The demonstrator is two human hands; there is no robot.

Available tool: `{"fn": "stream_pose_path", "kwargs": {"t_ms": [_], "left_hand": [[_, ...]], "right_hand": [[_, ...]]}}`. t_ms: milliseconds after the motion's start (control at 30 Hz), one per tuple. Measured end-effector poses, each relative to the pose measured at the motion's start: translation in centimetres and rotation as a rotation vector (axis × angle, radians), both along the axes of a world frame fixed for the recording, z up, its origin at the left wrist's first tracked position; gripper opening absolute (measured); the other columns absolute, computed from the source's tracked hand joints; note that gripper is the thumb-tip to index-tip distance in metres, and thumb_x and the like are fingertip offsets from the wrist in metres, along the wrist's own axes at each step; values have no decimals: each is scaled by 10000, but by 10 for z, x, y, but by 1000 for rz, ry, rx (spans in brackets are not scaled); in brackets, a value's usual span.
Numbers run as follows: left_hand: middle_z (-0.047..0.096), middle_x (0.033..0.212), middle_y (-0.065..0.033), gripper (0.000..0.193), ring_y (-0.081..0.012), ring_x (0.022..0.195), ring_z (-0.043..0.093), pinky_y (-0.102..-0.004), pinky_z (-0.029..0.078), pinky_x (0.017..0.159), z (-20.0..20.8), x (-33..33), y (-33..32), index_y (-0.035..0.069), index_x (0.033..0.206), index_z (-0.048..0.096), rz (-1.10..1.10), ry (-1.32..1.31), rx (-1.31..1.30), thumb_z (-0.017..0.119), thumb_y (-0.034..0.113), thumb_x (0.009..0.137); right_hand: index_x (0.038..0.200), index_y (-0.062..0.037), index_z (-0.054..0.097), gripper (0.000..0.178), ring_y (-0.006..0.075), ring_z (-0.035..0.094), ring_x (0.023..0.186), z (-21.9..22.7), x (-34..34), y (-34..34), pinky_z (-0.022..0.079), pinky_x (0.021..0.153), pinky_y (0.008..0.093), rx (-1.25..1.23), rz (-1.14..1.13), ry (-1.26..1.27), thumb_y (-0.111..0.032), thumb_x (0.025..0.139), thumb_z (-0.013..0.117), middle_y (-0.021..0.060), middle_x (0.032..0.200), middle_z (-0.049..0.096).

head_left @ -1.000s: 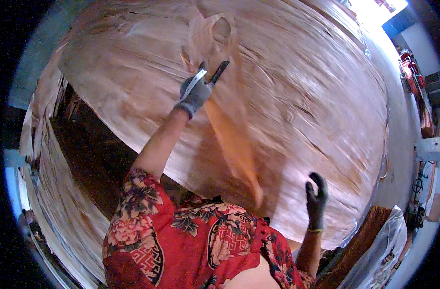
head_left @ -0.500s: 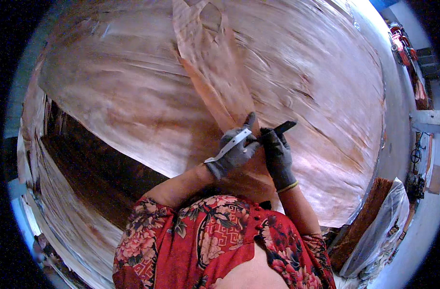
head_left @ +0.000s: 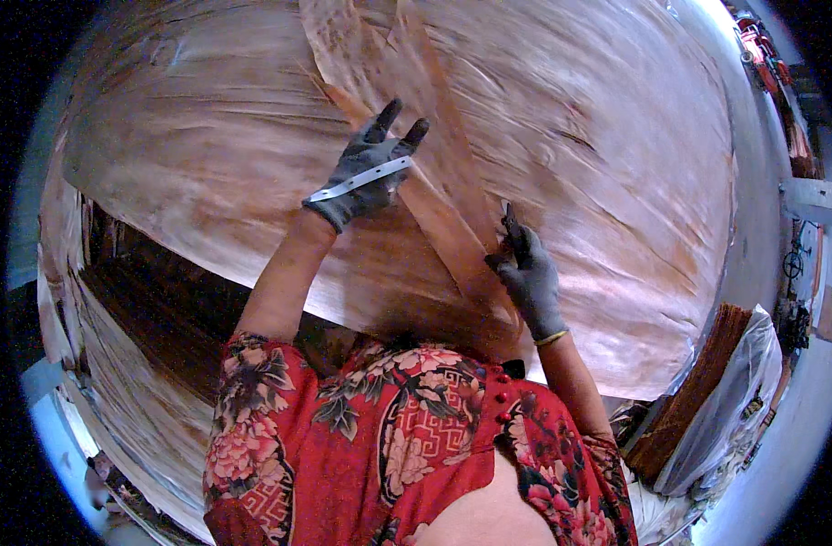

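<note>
My left hand [head_left: 366, 168], in a grey glove, is over the left edge of a narrow veneer strip [head_left: 430, 218], its fingers stretched apart. A white perforated tape [head_left: 361, 179] lies across the back of this glove. Lower and to the right, my gloved right hand [head_left: 532, 282] is closed around a dark-handled knife [head_left: 510, 218], whose tip points away from me. This hand is beside the strip's right edge. Under both hands spreads a wide, wrinkled, light-brown veneer sheet [head_left: 225, 182]. Toward the far edge the narrow strip splits into overlapping pieces.
Dark brown sheets [head_left: 161, 300] show below the wide sheet's edge at the left. On the right stands a stack of brown veneer [head_left: 684, 400] partly wrapped in clear plastic [head_left: 730, 409]. Red machinery [head_left: 760, 50] is at the far right.
My left hand has moved up and left, away from my right hand, and its fingers have spread. The knife in my right hand has turned from pointing right to pointing away.
</note>
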State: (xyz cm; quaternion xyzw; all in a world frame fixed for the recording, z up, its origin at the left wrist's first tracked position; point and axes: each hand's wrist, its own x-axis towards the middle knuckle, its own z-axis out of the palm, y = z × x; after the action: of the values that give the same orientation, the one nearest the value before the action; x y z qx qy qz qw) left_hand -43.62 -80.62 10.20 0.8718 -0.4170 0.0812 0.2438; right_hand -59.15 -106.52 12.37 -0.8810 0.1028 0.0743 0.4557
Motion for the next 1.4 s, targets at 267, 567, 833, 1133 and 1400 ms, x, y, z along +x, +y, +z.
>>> {"fn": "stream_pose_path", "kwargs": {"t_ms": [267, 567, 833, 1133, 1400], "left_hand": [[561, 925, -86, 499, -212, 997, 523, -321, 443, 838, 15, -26, 18, 87, 1257, 491, 253, 468, -380, 626, 23, 780], [432, 1211, -97, 735, -212, 938, 572, -303, 516, 750, -24, -76, -10, 80, 1355, 334, 573, 759, -1005, 690, -51, 725], [550, 1141, -179, 241, -317, 933, 569, -403, 486, 760, -20, -118, -83, -2, 931, 564, 255, 282, -393, 670, 12, 715], [605, 891, -103, 109, -353, 1012, 545, -476, 442, 813, 17, -49, -139, 83, 854, 633, 185, 56, -243, 636, 95, 746], [579, 932, -222, 387, -403, 1093, 501, -468, 386, 903, 68, 36, -104, -9, 1103, 573, 558, 23, -51, 632, 168, 764]], "right_hand": [[876, 8, 589, 176, 108, 555, 737, -29, 10, -9, 460, 694, 246, 405, -94, 173, 16, 704, 627, 14, 806, 613], [860, -28, 607, 124, 120, 524, 575, 3, 38, -65, 434, 536, 283, 133, 6, -11, -96, 760, 630, 29, 677, 595], [802, -51, 561, 173, 287, 583, 563, 42, 36, -134, 435, 516, 378, -468, 48, -75, -207, 785, 635, 158, 627, 563], [822, -114, 596, 177, 301, 610, 604, 60, 118, -190, 459, 530, 406, -729, -13, -175, -289, 819, 569, 110, 632, 606], [893, -139, 598, 180, 344, 612, 768, 43, 172, -196, 479, 616, 460, -836, 72, -92, -287, 829, 519, 141, 800, 634]]}}
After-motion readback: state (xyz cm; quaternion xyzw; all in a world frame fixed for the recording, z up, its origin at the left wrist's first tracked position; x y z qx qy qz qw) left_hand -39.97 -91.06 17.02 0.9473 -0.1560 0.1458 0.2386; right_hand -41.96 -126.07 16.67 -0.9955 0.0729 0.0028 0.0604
